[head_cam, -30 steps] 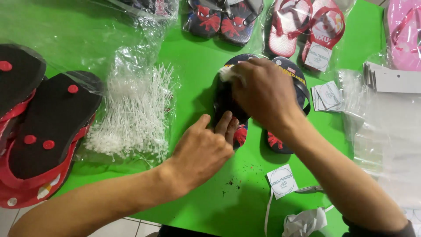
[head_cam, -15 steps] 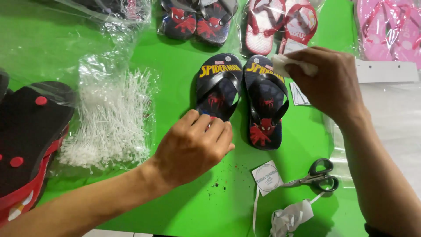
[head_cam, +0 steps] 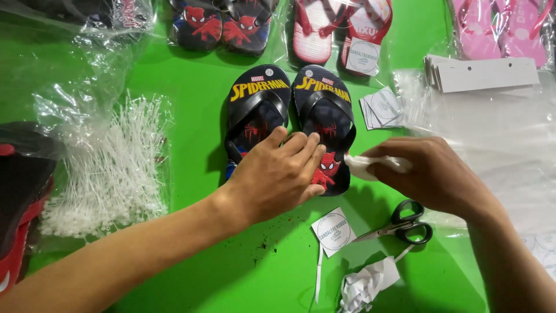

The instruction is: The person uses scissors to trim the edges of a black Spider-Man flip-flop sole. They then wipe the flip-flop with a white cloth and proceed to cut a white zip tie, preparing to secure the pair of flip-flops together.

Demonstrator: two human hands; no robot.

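I'm pressing my left hand (head_cam: 278, 174) flat, fingers spread, on the dark flip-flop pair (head_cam: 289, 124) mid green worktop (head_cam: 191, 104), toes pointing away, while my right hand (head_cam: 431, 174) is pinching a white cloth wad (head_cam: 365, 165) just right of the right sandal's heel.
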